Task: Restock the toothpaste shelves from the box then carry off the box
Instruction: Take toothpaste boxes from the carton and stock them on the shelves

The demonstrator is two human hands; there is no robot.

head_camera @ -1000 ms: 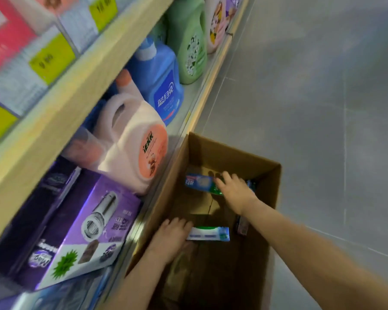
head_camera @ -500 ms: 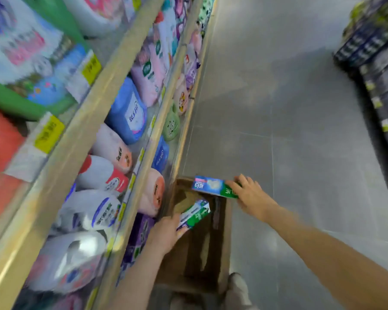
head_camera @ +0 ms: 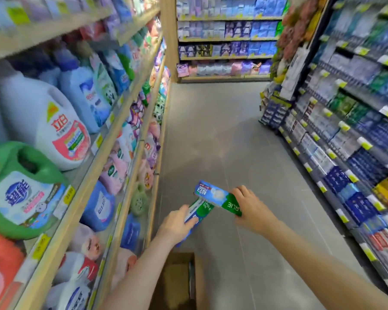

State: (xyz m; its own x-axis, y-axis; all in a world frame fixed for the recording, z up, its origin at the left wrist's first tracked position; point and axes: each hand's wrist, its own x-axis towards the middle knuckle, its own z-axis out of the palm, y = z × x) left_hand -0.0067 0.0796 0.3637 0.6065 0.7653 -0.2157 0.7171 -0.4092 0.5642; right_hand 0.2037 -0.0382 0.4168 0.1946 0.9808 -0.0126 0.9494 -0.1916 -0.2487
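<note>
My right hand (head_camera: 252, 208) grips the green end of a blue-and-green toothpaste carton (head_camera: 217, 196), held level above the aisle floor. My left hand (head_camera: 177, 222) grips a second green-and-white toothpaste carton (head_camera: 199, 210), tilted, its top end just under the first carton. Below my left forearm the brown cardboard box (head_camera: 177, 278) stands on the floor against the left shelving; its inside is mostly hidden. The toothpaste shelves (head_camera: 345, 139) run along the right side of the aisle, packed with blue, green and white cartons.
Left shelving (head_camera: 94, 166) holds big detergent jugs and refill pouches. A far shelf unit (head_camera: 224, 39) closes the aisle end. A low stack of dark blue packs (head_camera: 274, 113) stands at the right shelf's far end. Grey tiled floor (head_camera: 222, 135) lies between the shelves.
Both hands have lifted their cartons up out of the box and brought them together. My view has swung up from the box to the whole aisle.
</note>
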